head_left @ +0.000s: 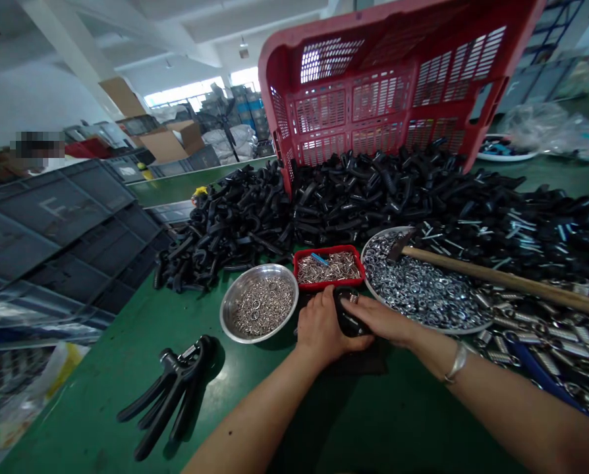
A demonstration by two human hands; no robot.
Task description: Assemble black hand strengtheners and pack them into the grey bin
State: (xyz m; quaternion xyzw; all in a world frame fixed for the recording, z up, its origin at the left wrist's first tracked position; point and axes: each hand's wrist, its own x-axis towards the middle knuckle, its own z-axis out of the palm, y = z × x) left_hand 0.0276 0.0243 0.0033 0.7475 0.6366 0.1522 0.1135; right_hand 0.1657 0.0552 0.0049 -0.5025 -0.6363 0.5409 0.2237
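My left hand [320, 327] is closed around a black hand grip [344, 315], close to the front of the red tray. On its other side my right hand [381, 319] presses its fingers to the same hand grip, near a small coil spring [354, 298]. Most of the hand grip is hidden by my fingers. Beneath both hands lies a dark pad [358, 364]. On the green table to the left rest assembled black hand grips [173, 388] with a spring between their handles.
A steel bowl [228, 319] holds small metal parts. Behind my hands is a red tray [302, 287] of pins. A round dish [368, 275] of metal pieces has a hammer [502, 280] across it. Springs [566, 347] lie right. Black handles [364, 191] spill from a red crate [284, 85].
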